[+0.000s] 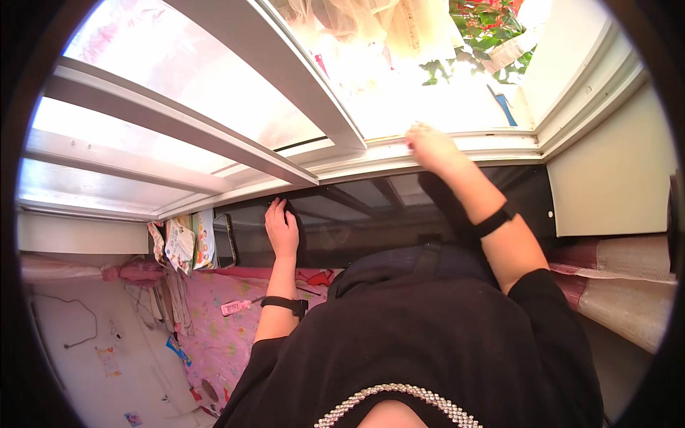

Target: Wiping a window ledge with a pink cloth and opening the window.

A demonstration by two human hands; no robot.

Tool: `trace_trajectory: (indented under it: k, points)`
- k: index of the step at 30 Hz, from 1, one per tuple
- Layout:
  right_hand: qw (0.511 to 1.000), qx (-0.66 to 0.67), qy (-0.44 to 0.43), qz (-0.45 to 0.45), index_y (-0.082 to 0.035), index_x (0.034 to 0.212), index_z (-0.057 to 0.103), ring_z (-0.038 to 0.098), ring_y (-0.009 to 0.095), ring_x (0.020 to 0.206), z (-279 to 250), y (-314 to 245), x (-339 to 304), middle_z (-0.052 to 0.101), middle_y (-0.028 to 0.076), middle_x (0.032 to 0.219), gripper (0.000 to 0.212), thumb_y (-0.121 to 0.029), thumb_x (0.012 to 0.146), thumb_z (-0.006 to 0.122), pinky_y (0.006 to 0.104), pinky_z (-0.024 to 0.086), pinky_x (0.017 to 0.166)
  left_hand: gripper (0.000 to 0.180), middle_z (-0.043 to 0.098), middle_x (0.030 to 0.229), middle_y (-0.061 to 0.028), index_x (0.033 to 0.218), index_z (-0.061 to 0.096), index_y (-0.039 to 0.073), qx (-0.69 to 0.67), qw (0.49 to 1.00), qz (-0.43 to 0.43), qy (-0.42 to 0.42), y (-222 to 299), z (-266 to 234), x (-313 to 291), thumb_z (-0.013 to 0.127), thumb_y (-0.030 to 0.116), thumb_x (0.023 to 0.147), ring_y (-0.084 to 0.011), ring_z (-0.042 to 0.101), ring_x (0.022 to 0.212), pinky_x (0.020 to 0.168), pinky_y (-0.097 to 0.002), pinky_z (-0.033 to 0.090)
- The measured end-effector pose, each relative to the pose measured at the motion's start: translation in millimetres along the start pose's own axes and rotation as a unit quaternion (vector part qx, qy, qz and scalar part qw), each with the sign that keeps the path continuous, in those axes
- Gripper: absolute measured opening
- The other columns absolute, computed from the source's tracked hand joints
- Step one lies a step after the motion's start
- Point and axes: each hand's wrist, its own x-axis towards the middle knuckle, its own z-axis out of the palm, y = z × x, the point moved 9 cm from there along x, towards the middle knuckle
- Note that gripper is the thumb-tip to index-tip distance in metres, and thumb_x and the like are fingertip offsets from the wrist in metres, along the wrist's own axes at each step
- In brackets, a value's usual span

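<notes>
I stand at a window with a white sliding frame (314,107). My left hand (282,227) rests flat on the dark glossy sill (357,214), fingers loosely spread, holding nothing. My right hand (430,146) reaches higher and presses on the white lower track (492,146) of the open window section. Whether it holds something small there is hidden by glare. Both wrists wear a black band. My black top with a beaded neckline fills the lower middle.
Green plants with red flowers (485,28) and a pale curtain (357,21) lie beyond the opening. A pink patterned sheet (221,321) with a small pink bottle (235,307) lies lower left. A dark phone (225,241) leans by paper packets (178,246). A white wall panel (614,178) stands right.
</notes>
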Motion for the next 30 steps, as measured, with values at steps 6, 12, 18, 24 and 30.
trace_trajectory:
  k: [6, 12, 18, 24, 30]
  points:
    - [0.997, 0.009, 0.053, 0.063, 0.0, 0.089, 0.056, 0.056, 0.035, 0.1, -46.9, 106.5, -60.5, 0.059, 0.015, 0.093, 0.008, -0.001, 0.081, 0.054, 0.042, 0.046, 0.085, 0.033, 0.057, 0.13, -0.0176, 0.12, 0.061, 0.001, 0.005, 1.0, 0.012, -0.002, -1.0, 4.5, 2.2, 0.053, 0.009, 0.089, -0.0348, 0.051, 0.122, 0.104, -0.0446, 0.039]
    - [0.978, -0.012, 0.131, 0.162, 0.0, 0.098, 0.056, 0.052, 0.038, 0.117, -87.2, 165.7, -105.6, 0.06, 0.02, 0.115, 0.009, -0.003, 0.09, 0.052, 0.0465, 0.043, 0.098, 0.033, 0.057, 0.13, -0.0185, 0.12, 0.06, 0.001, 0.004, 1.0, 0.004, -0.007, 6.1, 3.4, 4.5, 0.052, 0.008, 0.089, -0.0356, 0.051, 0.122, 0.105, -0.0444, 0.039]
    - [0.963, -0.102, 0.082, 0.235, 0.0, 0.098, 0.058, 0.053, 0.037, 0.113, -81.8, 174.7, -104.3, 0.06, 0.018, 0.109, 0.012, -0.004, 0.089, 0.052, 0.0459, 0.045, 0.098, 0.033, 0.056, 0.13, -0.0197, 0.119, 0.06, -0.001, 0.005, 1.0, 0.008, -0.004, 6.3, 3.3, 3.2, 0.052, 0.007, 0.088, -0.0367, 0.051, 0.121, 0.104, -0.0457, 0.039]
    - [0.949, -0.098, 0.061, 0.295, -0.003, 0.089, 0.057, 0.054, 0.035, 0.105, -77.2, 157.0, -94.8, 0.057, 0.016, 0.1, 0.008, -0.005, 0.086, 0.049, 0.0458, 0.047, 0.091, 0.032, 0.057, 0.127, -0.0197, 0.117, 0.06, -0.002, 0.014, 1.0, 0.003, 0.006, 4.7, 3.5, 0.1, 0.054, 0.007, 0.087, -0.037, 0.051, 0.12, 0.103, -0.046, 0.039]
    - [0.991, -0.023, 0.058, 0.116, -0.002, 0.092, 0.057, 0.052, 0.035, 0.114, -43.6, 79.5, -58.7, 0.058, 0.018, 0.107, 0.01, -0.001, 0.082, 0.052, 0.0447, 0.039, 0.104, 0.031, 0.057, 0.126, -0.0204, 0.116, 0.06, -0.002, 0.019, 1.0, 0.002, 0.006, 3.6, -0.1, -1.4, 0.054, 0.005, 0.086, -0.0381, 0.051, 0.118, 0.102, -0.0463, 0.04]
